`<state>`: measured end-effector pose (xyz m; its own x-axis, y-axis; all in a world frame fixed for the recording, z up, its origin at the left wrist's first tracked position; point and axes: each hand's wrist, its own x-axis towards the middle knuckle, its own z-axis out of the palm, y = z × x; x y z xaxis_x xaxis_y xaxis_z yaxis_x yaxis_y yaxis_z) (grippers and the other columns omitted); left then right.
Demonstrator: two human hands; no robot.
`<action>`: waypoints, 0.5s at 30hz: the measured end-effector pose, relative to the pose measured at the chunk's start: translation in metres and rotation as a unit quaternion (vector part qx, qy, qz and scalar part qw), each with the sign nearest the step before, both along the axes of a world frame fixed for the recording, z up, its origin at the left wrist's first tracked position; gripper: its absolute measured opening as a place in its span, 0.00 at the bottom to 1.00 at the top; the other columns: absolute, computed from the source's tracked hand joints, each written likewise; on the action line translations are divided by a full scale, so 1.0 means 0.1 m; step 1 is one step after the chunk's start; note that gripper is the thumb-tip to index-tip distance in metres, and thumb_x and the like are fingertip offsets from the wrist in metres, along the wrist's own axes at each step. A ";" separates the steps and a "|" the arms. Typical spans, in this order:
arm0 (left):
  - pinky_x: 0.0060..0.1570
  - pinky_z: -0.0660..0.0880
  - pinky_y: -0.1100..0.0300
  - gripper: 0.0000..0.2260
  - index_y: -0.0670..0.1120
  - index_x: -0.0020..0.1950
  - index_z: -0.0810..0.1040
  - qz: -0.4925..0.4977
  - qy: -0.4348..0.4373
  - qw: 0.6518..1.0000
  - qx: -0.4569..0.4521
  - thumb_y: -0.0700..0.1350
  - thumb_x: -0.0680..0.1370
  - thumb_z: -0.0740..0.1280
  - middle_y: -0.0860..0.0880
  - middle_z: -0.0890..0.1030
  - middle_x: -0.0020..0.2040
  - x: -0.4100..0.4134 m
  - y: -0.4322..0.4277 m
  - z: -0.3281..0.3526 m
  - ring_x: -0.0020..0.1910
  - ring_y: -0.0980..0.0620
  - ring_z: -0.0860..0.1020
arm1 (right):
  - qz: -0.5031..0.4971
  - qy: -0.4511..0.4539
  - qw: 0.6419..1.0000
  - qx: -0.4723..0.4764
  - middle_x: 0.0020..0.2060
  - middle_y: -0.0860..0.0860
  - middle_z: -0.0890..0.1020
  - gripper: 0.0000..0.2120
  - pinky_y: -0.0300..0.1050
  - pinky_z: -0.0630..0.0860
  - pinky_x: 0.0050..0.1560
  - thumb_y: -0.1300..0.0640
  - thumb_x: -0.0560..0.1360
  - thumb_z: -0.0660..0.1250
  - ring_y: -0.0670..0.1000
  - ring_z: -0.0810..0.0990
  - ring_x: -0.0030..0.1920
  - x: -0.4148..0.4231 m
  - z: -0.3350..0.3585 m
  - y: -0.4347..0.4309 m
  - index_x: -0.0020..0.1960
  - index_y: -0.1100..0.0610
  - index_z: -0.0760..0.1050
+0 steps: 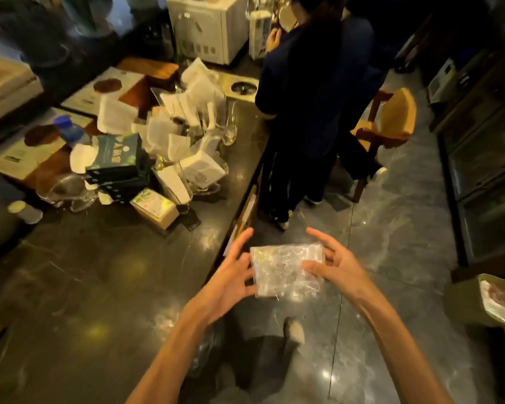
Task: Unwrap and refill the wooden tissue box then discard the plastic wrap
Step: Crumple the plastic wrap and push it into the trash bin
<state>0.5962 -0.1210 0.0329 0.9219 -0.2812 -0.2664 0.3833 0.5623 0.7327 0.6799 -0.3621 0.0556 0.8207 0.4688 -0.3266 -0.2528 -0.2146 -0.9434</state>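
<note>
A flat pack of tissues in shiny clear plastic wrap (286,269) is held in the air just past the counter's right edge, above the floor. My left hand (231,275) touches its left side with fingers spread. My right hand (336,263) grips its right side, thumb across the top and fingers behind. A small wooden box (155,208) with a printed pack on top sits on the dark counter (99,287), up and to the left of my hands.
A pile of white tissue packs, dark boxes, glasses (228,123) and a blue-capped bottle (69,131) crowds the counter's far half. A person in dark clothes (312,91) stands at the counter ahead beside a wooden chair (388,123). A lined bin (487,301) stands at right.
</note>
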 end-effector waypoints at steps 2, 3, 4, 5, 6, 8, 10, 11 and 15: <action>0.63 0.73 0.39 0.36 0.60 0.74 0.60 0.025 0.066 0.993 0.095 0.49 0.72 0.74 0.47 0.77 0.67 0.17 -0.20 -0.30 0.65 0.45 0.77 | 0.009 0.017 1.000 -0.010 0.56 0.49 0.84 0.32 0.41 0.82 0.50 0.57 0.71 0.75 0.49 0.84 0.56 0.21 -0.30 -0.04 0.69 0.35 0.69; 0.60 0.77 0.43 0.35 0.58 0.74 0.61 0.048 0.088 0.987 0.123 0.44 0.72 0.75 0.47 0.78 0.65 0.25 -0.27 -0.45 0.63 0.47 0.79 | 0.010 0.033 0.999 -0.014 0.56 0.50 0.84 0.33 0.39 0.82 0.48 0.57 0.72 0.75 0.49 0.84 0.54 0.32 -0.44 -0.07 0.70 0.36 0.67; 0.56 0.80 0.48 0.34 0.58 0.72 0.63 0.072 0.107 0.982 0.139 0.40 0.72 0.75 0.46 0.80 0.63 0.36 -0.35 -0.67 0.61 0.47 0.80 | 0.012 0.067 0.998 -0.013 0.56 0.51 0.85 0.34 0.40 0.82 0.49 0.56 0.72 0.74 0.50 0.85 0.55 0.46 -0.62 -0.12 0.71 0.37 0.65; 0.52 0.81 0.50 0.34 0.58 0.71 0.65 0.093 0.123 0.976 0.153 0.37 0.71 0.75 0.45 0.81 0.62 0.47 -0.41 -0.88 0.59 0.47 0.81 | 0.020 0.106 0.994 -0.011 0.56 0.52 0.85 0.35 0.42 0.82 0.50 0.54 0.72 0.74 0.51 0.84 0.56 0.62 -0.82 -0.17 0.72 0.36 0.63; 0.51 0.81 0.52 0.33 0.59 0.70 0.67 0.113 0.137 0.969 0.171 0.37 0.71 0.75 0.44 0.81 0.61 0.60 -0.47 -1.10 0.58 0.47 0.81 | 0.041 0.150 0.988 -0.015 0.57 0.52 0.85 0.36 0.42 0.82 0.51 0.52 0.72 0.75 0.51 0.84 0.57 0.79 -1.03 -0.24 0.72 0.34 0.61; 0.52 0.81 0.51 0.32 0.59 0.68 0.69 0.135 0.165 0.957 0.198 0.37 0.71 0.76 0.44 0.80 0.61 0.81 -0.57 -1.51 0.57 0.48 0.82 | 0.089 0.224 0.970 -0.039 0.57 0.51 0.85 0.35 0.40 0.82 0.49 0.51 0.71 0.75 0.50 0.83 0.58 1.09 -1.47 -0.37 0.71 0.33 0.62; 0.52 0.81 0.48 0.32 0.58 0.68 0.69 0.137 0.195 0.950 0.204 0.37 0.70 0.76 0.44 0.82 0.59 1.05 -0.69 -2.03 0.57 0.46 0.82 | 0.100 0.270 0.956 -0.049 0.56 0.53 0.85 0.34 0.40 0.81 0.46 0.54 0.69 0.77 0.52 0.84 0.56 1.39 -2.03 -0.50 0.70 0.41 0.69; 0.51 0.82 0.48 0.32 0.57 0.68 0.70 0.132 0.209 0.949 0.194 0.38 0.70 0.77 0.44 0.83 0.58 1.16 -0.74 -2.30 0.55 0.46 0.83 | 0.095 0.286 0.952 -0.049 0.55 0.55 0.85 0.33 0.41 0.81 0.45 0.55 0.67 0.79 0.52 0.85 0.54 1.53 -2.33 -0.57 0.69 0.46 0.72; 0.48 0.82 0.55 0.26 0.51 0.64 0.75 0.131 0.275 0.948 0.088 0.36 0.69 0.76 0.43 0.84 0.56 1.57 -0.86 -3.36 0.54 0.45 0.83 | 0.077 0.348 0.933 -0.042 0.54 0.57 0.86 0.28 0.42 0.82 0.46 0.59 0.64 0.79 0.54 0.86 0.52 2.03 -3.49 -0.71 0.63 0.55 0.78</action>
<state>0.7528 -0.2075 -0.3028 0.6617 0.0307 -0.7492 0.5992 0.5790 0.5529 0.8829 -0.4333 -0.2932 0.3212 0.5122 -0.7965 -0.7578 -0.3654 -0.5406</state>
